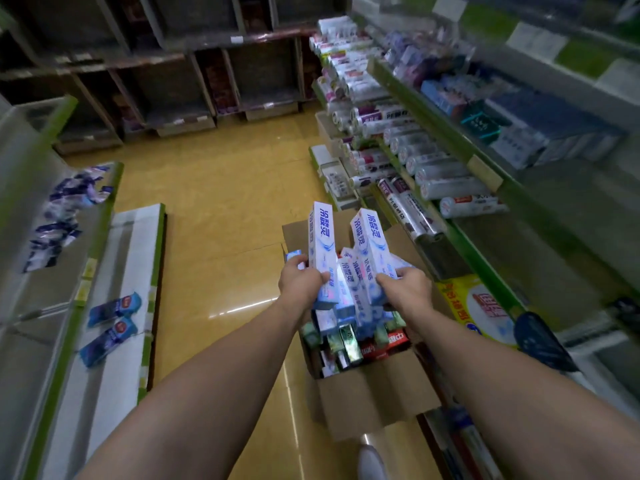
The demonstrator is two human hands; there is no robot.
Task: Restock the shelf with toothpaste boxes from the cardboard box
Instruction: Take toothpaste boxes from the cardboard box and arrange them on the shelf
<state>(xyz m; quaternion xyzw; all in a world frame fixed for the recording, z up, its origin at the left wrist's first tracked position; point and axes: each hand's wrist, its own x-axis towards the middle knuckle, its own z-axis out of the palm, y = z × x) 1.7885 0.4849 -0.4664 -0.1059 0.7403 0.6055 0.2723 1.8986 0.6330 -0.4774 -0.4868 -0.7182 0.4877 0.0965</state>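
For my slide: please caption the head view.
Left hand and right hand grip blue-white toothpaste boxes above an open cardboard box in a shop aisle.

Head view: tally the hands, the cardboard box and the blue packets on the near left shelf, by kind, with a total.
Hands: 2, left hand and right hand, both gripping toothpaste boxes
Cardboard box: 1
Blue packets: 2
Total: 5

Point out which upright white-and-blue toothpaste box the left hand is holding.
The leftmost tall box: the left hand grips its lower end. The other tall box, to its right, is in the right hand.
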